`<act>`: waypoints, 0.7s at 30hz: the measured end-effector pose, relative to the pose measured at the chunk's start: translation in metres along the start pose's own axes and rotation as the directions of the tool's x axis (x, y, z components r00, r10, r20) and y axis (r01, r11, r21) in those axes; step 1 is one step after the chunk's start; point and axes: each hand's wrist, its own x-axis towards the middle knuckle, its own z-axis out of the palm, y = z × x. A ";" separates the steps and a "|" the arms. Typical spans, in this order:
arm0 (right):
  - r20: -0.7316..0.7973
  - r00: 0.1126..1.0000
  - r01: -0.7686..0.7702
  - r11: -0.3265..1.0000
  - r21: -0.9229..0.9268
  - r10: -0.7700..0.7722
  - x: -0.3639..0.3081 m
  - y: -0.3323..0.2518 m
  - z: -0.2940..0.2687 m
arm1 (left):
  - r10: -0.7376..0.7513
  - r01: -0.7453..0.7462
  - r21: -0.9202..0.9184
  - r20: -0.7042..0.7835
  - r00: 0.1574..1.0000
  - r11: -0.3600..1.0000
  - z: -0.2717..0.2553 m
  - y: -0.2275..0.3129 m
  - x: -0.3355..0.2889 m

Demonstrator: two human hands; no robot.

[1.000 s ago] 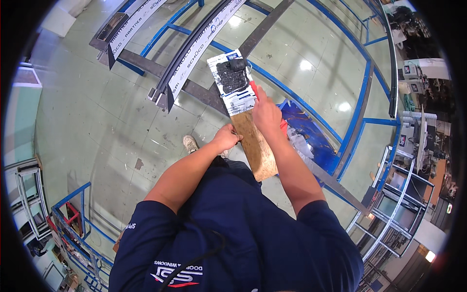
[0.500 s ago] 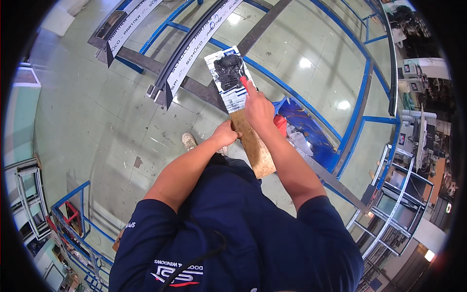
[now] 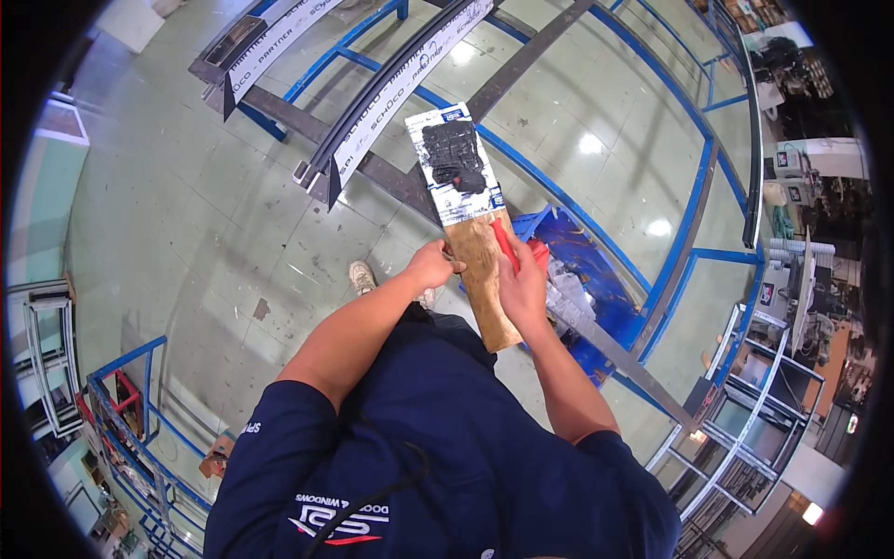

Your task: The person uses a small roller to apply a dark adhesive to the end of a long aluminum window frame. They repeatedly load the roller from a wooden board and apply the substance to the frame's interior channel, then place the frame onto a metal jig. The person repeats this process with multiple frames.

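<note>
A long wooden board [image 3: 480, 279] slants away from my body, its far part wrapped in white and blue printed film [image 3: 447, 207]. A thick black paste [image 3: 450, 149] is smeared on that film, with a darker lump at its near edge. My left hand [image 3: 434, 265] is closed on the board's left edge, thumb on top. In my right hand [image 3: 524, 284] is a tool with a red handle [image 3: 504, 244], held over the board's right side and pointing toward the paste. Its working end is hard to make out against the film and paste.
Beyond the board stands a blue and grey metal frame [image 3: 697, 191] carrying long black profiles with white printed film [image 3: 410, 86]. A blue bin [image 3: 582, 242] holding crumpled plastic sits right of my right hand. Metal racks [image 3: 759, 401] stand at right, a blue trolley [image 3: 130, 401] at lower left.
My right hand has drawn back toward me with the red-handled tool, from the paste to nearer the bare wood. The black smear now reaches nearer to me. My left hand keeps its hold.
</note>
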 end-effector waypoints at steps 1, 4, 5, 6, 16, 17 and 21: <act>-0.029 0.999 0.038 0.990 0.132 -0.034 0.001 0.007 0.002 | -0.009 0.010 0.037 -0.029 1.000 0.999 -0.001 0.001 -0.002; 0.107 0.991 -0.133 0.790 0.598 0.085 0.002 0.018 -0.010 | -0.007 0.020 0.115 -0.113 0.994 0.993 0.002 0.004 -0.009; 0.230 0.964 -0.258 0.646 0.718 0.129 0.005 0.014 -0.022 | 0.009 0.008 0.118 -0.147 0.989 0.993 0.004 -0.006 -0.006; 0.355 0.923 -0.383 0.472 0.794 0.152 0.009 0.013 -0.033 | 0.027 -0.005 0.125 -0.176 0.984 0.992 0.003 -0.008 -0.008; 0.588 0.804 -0.574 0.143 0.806 -0.086 0.027 0.023 -0.049 | -0.043 0.066 0.049 -0.380 0.924 0.997 -0.045 -0.071 -0.096; 0.596 0.799 -0.585 0.127 0.801 -0.084 0.025 0.017 -0.048 | -0.075 0.093 0.019 -0.441 0.894 0.995 -0.055 -0.102 -0.111; 0.613 0.765 -0.571 0.231 0.788 -0.198 0.006 -0.012 -0.044 | -0.231 0.199 -0.130 -0.707 0.668 0.971 -0.062 -0.231 -0.194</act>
